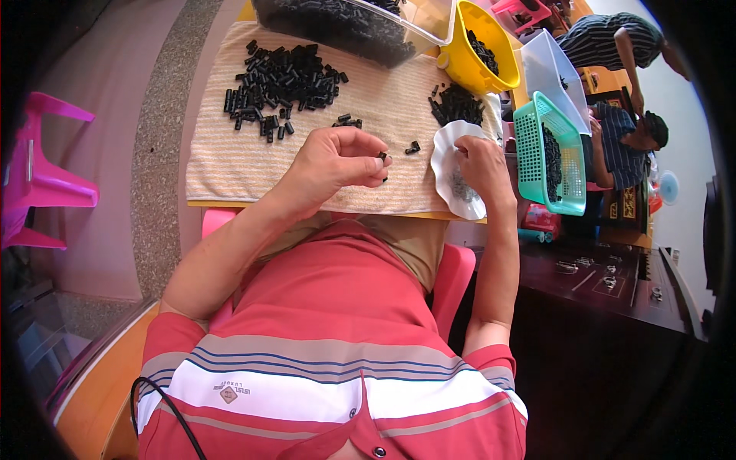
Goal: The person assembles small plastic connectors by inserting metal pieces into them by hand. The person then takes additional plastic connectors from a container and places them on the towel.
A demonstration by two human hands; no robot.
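One L hand (322, 165) is pinching a blk part (382, 156) betw. thumb & fingers over a striped towel (245, 165); R hand (484, 165) is reaching, fingers curled, over a white dish (442, 157), can't tell if holding anything. Beyond, more blk pcs (287, 83) are lying piled near a clear tub (427, 17); 2 ppl (613, 40) are showing far R.

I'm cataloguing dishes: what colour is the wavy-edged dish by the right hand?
The wavy-edged dish is white; the head view shows it best.
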